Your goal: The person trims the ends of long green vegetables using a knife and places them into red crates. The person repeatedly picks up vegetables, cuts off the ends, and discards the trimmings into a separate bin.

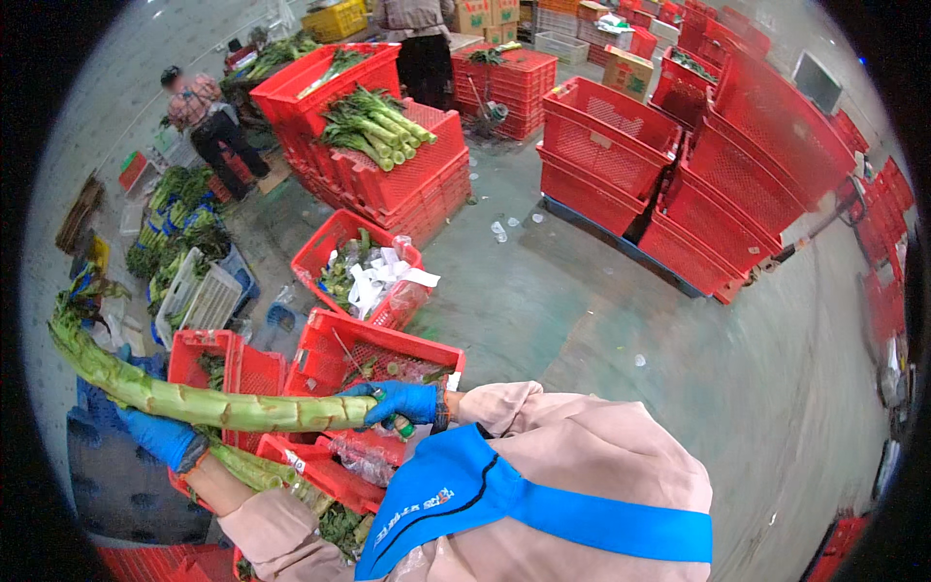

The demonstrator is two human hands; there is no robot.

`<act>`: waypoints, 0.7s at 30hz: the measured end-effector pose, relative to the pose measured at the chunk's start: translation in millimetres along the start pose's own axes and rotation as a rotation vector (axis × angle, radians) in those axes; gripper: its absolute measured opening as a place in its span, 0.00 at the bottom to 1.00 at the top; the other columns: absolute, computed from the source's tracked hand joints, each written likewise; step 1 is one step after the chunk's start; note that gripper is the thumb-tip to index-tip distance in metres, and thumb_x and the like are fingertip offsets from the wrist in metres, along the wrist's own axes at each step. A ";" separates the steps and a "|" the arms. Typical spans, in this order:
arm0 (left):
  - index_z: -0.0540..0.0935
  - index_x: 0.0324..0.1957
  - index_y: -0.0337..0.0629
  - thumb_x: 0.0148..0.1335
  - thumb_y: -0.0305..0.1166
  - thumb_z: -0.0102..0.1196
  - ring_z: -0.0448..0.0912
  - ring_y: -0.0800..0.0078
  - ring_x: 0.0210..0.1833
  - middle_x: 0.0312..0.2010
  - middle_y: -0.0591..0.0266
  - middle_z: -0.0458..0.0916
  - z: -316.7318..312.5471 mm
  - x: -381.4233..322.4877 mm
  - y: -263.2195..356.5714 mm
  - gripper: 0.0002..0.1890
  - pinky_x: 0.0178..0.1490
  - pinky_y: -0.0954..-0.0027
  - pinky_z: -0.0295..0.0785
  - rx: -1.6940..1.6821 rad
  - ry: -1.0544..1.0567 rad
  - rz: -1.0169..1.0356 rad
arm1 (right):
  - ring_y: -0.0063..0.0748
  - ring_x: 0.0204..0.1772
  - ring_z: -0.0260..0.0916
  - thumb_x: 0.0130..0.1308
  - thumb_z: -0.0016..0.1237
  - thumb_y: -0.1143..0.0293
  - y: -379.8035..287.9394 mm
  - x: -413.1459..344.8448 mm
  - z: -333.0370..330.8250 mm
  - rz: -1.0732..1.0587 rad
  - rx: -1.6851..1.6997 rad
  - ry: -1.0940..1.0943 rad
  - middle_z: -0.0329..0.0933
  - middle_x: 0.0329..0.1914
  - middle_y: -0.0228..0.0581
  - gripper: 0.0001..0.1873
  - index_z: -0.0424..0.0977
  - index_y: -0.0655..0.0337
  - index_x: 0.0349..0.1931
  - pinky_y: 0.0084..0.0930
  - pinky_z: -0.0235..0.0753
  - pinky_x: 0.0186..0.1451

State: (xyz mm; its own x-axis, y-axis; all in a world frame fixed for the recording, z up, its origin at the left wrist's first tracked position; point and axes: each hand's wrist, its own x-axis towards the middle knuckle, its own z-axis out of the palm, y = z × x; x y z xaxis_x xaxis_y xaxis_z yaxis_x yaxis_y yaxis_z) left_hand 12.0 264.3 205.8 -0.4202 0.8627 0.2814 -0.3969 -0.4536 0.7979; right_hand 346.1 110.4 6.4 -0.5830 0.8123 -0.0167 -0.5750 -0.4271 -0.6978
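Note:
A long celtuce stalk [240,409] with leaves at its far left end lies across both of my gloved hands. My left hand [156,436], in a blue glove, holds it from below near the middle-left. My right hand [407,404], also blue-gloved, is closed at the stalk's bare right end. A small green handle [401,425] shows between its fingers; the rest of that tool is hidden. Under my left forearm, more celtuce stalks [247,465] lie over a red crate. Just beyond my right hand stands a red plastic crate [378,336] with bits of leaf and clear plastic in it.
Ahead, a red crate [309,251] holds white strips and trimmings. Celtuce stalks [382,127] lie on stacked red crates. Nested red crates [611,145] stand on a blue base at right. Bundled greens [174,218] lie at left, near a person [211,124]; another person [418,44] stands farther back.

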 end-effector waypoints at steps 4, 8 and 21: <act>0.61 0.66 0.40 0.71 0.43 0.34 0.66 0.62 0.63 0.64 0.53 0.64 -1.2 7.7 -6.0 0.26 0.68 0.62 0.56 0.062 -0.130 -0.019 | 0.18 0.41 0.75 0.55 0.54 0.76 -4.5 -8.6 -0.5 0.027 -0.014 -0.031 0.74 0.47 0.39 0.33 0.60 0.61 0.63 0.11 0.74 0.32; 0.60 0.65 0.38 0.71 0.41 0.32 0.67 0.63 0.62 0.63 0.54 0.64 11.6 -6.6 -6.5 0.25 0.67 0.62 0.58 0.128 0.014 0.017 | 0.18 0.40 0.75 0.54 0.55 0.75 3.6 -12.0 -1.8 0.053 0.060 -0.026 0.75 0.47 0.39 0.33 0.61 0.60 0.62 0.12 0.72 0.28; 0.74 0.51 0.48 0.67 0.56 0.39 0.75 0.74 0.41 0.42 0.65 0.78 62.2 -35.7 -3.5 0.25 0.44 0.68 0.73 -0.484 -0.376 0.093 | 0.26 0.22 0.69 0.67 0.32 0.45 0.6 2.7 17.0 0.341 0.347 0.122 0.77 0.32 0.42 0.30 0.68 0.61 0.55 0.17 0.68 0.18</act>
State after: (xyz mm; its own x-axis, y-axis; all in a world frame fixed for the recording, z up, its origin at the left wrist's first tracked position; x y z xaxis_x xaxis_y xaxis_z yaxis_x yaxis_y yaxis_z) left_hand 79.1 249.0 226.1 -0.1899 0.7945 0.5768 -0.7347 -0.5047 0.4533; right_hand 334.4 105.6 18.2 -0.7117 0.6352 -0.3000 -0.5326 -0.7664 -0.3592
